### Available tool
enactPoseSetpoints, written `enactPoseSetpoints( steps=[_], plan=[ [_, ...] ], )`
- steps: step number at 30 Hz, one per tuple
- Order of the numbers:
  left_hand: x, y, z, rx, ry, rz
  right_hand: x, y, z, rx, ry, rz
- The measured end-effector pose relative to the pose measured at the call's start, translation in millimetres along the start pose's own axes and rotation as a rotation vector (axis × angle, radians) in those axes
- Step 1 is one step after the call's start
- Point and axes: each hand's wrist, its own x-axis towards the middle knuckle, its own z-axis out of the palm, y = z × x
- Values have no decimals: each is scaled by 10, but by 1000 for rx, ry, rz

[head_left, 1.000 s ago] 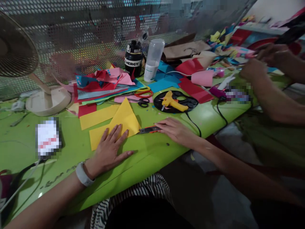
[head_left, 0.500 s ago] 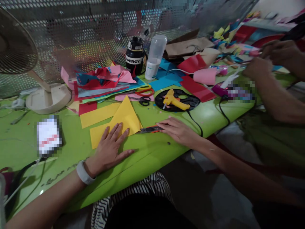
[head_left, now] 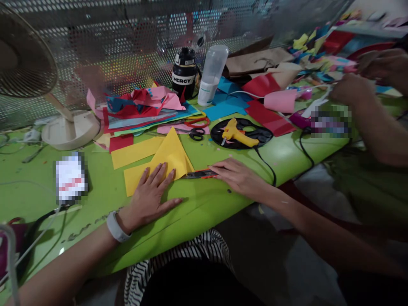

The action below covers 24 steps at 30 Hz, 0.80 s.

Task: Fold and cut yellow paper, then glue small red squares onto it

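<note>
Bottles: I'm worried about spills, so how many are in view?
2: a black bottle behind the coloured paper pile, and a clear-and-white bottle right of the black one. More may be hidden.

1. It looks like a craft workspace: a glossy green table (head_left: 105, 182) bears a pile of multicoloured paper (head_left: 143, 121).
2. Its tools include a yellow pistol-shaped glue gun (head_left: 237, 135) and a black-and-orange cutter (head_left: 201, 173).
3. A perforated grey metal screen (head_left: 111, 55) stands behind.
</note>
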Motion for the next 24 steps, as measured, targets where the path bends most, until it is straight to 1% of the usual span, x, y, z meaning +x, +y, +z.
enactPoseSetpoints(
  steps=[3,7,12,17,24],
  plan=[
    [2,7,-12,17,-16,-1,5,-20,-10,3,-2,13],
    [2,13,-21,21,-7,2,42,-73,-20,0,-4,1],
    [3,17,-9,26,-11,-5,67,-116,-39,1,-34,-4],
    [3,15,7,26,-6,-9,90,-136,-8,3,-2,-7],
    [0,17,-13,14,-18,-9,98,-170,-13,21,-40,9]
  ],
)
